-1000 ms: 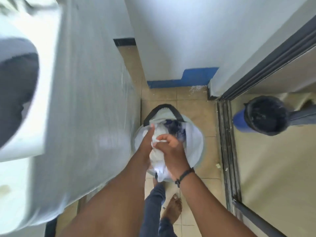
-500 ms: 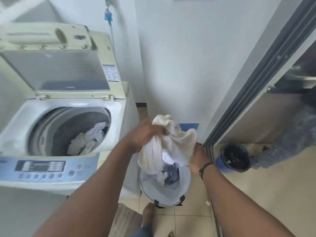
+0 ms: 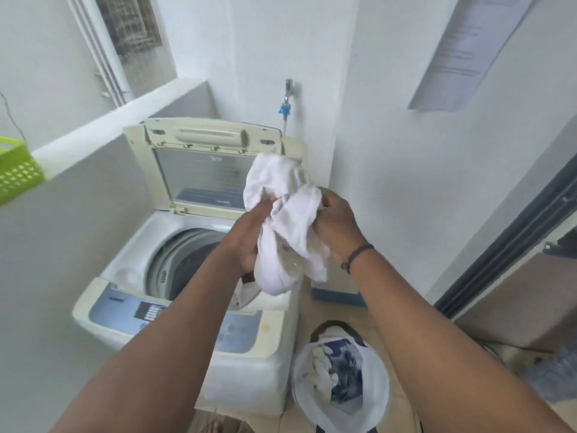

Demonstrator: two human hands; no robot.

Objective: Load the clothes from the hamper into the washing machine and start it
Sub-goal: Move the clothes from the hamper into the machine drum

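Left hand (image 3: 249,242) and right hand (image 3: 335,220): both gripping white cloth (image 3: 282,226) above open washer (image 3: 175,260). Hamper (image 3: 371,385): floor, right of washer, clothes inside. Green basket (image 3: 17,173): left ledge.

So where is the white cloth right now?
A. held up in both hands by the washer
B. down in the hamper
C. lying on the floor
A: both the left hand and the right hand clutch the white cloth over the open washing machine, well above the hamper.
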